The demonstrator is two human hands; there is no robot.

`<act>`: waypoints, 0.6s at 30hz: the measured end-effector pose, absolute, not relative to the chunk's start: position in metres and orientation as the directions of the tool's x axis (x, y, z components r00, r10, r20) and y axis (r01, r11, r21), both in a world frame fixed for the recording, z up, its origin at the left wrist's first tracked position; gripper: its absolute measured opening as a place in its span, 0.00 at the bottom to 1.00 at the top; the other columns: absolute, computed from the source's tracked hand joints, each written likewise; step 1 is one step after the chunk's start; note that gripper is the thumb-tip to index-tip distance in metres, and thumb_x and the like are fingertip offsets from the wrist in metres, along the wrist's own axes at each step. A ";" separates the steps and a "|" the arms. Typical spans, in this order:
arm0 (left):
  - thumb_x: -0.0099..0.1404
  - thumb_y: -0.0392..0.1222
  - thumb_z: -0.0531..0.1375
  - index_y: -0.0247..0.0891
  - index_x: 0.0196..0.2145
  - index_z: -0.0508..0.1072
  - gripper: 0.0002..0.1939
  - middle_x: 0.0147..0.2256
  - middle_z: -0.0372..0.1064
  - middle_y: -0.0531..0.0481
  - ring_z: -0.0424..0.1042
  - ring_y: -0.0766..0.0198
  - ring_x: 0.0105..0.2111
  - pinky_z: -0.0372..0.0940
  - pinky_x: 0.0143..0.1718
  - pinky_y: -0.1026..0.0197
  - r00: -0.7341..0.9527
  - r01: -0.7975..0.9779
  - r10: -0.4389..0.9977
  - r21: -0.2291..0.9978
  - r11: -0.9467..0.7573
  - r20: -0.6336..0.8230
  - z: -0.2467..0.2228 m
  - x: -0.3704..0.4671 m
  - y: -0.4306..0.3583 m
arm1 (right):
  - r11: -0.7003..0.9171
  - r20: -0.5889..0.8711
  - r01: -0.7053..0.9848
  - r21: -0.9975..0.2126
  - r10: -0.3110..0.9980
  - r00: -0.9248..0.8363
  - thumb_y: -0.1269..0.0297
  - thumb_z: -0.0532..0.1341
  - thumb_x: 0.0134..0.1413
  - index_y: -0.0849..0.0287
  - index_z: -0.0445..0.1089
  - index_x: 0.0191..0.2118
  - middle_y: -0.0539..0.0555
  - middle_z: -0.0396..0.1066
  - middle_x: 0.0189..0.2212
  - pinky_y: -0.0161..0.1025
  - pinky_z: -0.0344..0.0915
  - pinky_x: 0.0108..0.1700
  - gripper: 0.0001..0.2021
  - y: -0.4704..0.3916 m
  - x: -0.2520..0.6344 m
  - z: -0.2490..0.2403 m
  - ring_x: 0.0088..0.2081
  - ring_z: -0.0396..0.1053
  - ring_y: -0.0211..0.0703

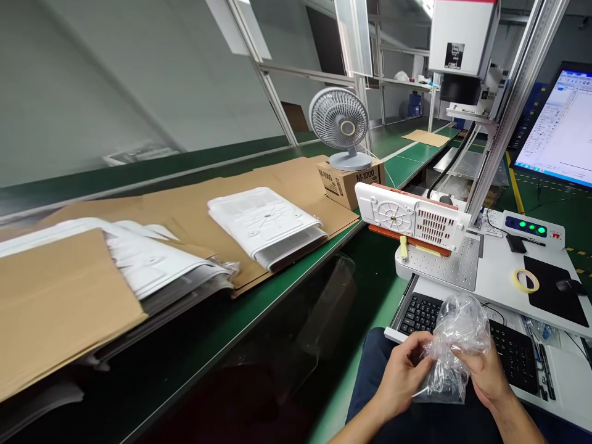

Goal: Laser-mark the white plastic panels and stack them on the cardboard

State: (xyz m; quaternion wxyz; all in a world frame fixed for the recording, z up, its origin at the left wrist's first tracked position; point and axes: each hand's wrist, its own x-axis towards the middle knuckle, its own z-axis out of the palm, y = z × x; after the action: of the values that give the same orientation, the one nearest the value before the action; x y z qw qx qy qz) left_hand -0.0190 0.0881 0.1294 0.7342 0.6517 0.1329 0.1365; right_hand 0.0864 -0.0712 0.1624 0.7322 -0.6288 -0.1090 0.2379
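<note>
A crumpled clear plastic bag [456, 354] is held above my lap, in front of the keyboard tray. My left hand [407, 370] pinches its left side between thumb and fingers. On the right side, my right hand [481, 370] grips the same bag, with its fingers partly hidden behind the plastic. Whether anything lies inside the bag I cannot make out. Just behind the bag, a black keyboard [420, 311] rests on the pulled-out tray. Beyond it, a white plastic panel [411, 216] with a round grille and a slotted vent stands tilted on an orange holder.
Stacked white panels [268, 219] lie on cardboard [185, 203] over the green bench at left. A grey fan [340, 123] stands on a box [346, 185]. Above the white panel hangs a machine head [462, 43]. Yellow tape [518, 285], a mouse [568, 286] and a monitor [557, 129] are at right.
</note>
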 end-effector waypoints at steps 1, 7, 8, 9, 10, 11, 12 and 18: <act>0.66 0.43 0.71 0.44 0.47 0.82 0.12 0.44 0.81 0.47 0.78 0.55 0.42 0.71 0.46 0.56 0.931 -0.026 0.364 0.996 0.088 -0.008 0.131 -0.017 0.094 | 0.106 -0.136 -0.214 -0.971 0.493 0.860 0.49 0.86 0.43 0.59 0.81 0.50 0.62 0.82 0.45 0.52 0.79 0.50 0.31 -0.070 0.090 0.165 0.46 0.81 0.64; 0.70 0.51 0.69 0.44 0.45 0.81 0.11 0.45 0.80 0.45 0.78 0.55 0.44 0.73 0.46 0.54 0.925 -0.046 0.373 0.995 -0.086 0.075 0.141 0.002 0.159 | 0.059 -0.065 -0.093 -0.994 0.375 0.925 0.48 0.85 0.44 0.57 0.81 0.52 0.62 0.81 0.51 0.52 0.78 0.56 0.32 -0.078 0.139 0.170 0.52 0.80 0.63; 0.70 0.52 0.69 0.44 0.45 0.81 0.12 0.46 0.80 0.45 0.79 0.54 0.45 0.73 0.47 0.53 0.906 -0.058 0.410 0.992 -0.116 0.101 0.140 0.008 0.176 | 0.025 -0.050 -0.065 -0.998 0.389 0.920 0.47 0.84 0.44 0.57 0.81 0.52 0.62 0.81 0.52 0.52 0.77 0.57 0.32 -0.082 0.151 0.171 0.53 0.80 0.63; 0.69 0.53 0.69 0.44 0.46 0.80 0.13 0.46 0.80 0.44 0.79 0.53 0.46 0.74 0.49 0.52 0.883 -0.066 0.452 0.988 -0.141 0.123 0.139 0.015 0.196 | -0.008 -0.038 -0.038 -0.999 0.403 0.914 0.47 0.84 0.45 0.58 0.81 0.53 0.62 0.81 0.52 0.53 0.77 0.58 0.32 -0.086 0.164 0.171 0.54 0.79 0.64; 0.68 0.54 0.69 0.43 0.46 0.80 0.15 0.47 0.81 0.44 0.80 0.52 0.47 0.74 0.50 0.51 0.857 -0.068 0.496 0.985 -0.158 0.139 0.138 0.022 0.216 | -0.037 -0.025 -0.011 -0.999 0.406 0.914 0.46 0.84 0.45 0.58 0.81 0.53 0.62 0.81 0.52 0.53 0.76 0.59 0.32 -0.089 0.175 0.172 0.55 0.79 0.64; 0.67 0.56 0.69 0.43 0.46 0.80 0.17 0.47 0.81 0.43 0.80 0.51 0.47 0.75 0.49 0.50 0.828 -0.065 0.542 0.984 -0.167 0.146 0.137 0.030 0.237 | -0.064 -0.013 0.014 -0.998 0.399 0.917 0.45 0.83 0.46 0.59 0.81 0.53 0.62 0.81 0.53 0.53 0.76 0.60 0.32 -0.092 0.186 0.172 0.55 0.79 0.64; 0.66 0.57 0.70 0.42 0.46 0.79 0.19 0.46 0.81 0.42 0.80 0.49 0.47 0.75 0.48 0.49 0.796 -0.055 0.587 0.984 -0.170 0.146 0.137 0.038 0.258 | -0.090 -0.003 0.034 -0.995 0.387 0.922 0.44 0.83 0.46 0.59 0.81 0.52 0.63 0.81 0.53 0.53 0.75 0.61 0.33 -0.093 0.196 0.173 0.56 0.78 0.65; 0.58 0.62 0.72 0.40 0.52 0.75 0.32 0.49 0.79 0.38 0.80 0.46 0.46 0.77 0.45 0.46 0.630 0.008 0.759 0.975 -0.223 0.168 0.146 0.101 0.369 | -0.200 0.031 0.093 -0.975 0.293 0.956 0.41 0.80 0.43 0.60 0.80 0.53 0.63 0.82 0.51 0.59 0.72 0.62 0.36 -0.070 0.234 0.170 0.55 0.78 0.68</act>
State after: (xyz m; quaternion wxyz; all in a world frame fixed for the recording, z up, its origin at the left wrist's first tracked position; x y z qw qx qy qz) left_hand 0.1012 0.3689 0.1458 0.5613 0.7069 0.2712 0.3341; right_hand 0.2340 -0.0703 0.1701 0.6199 -0.7704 -0.1254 0.0805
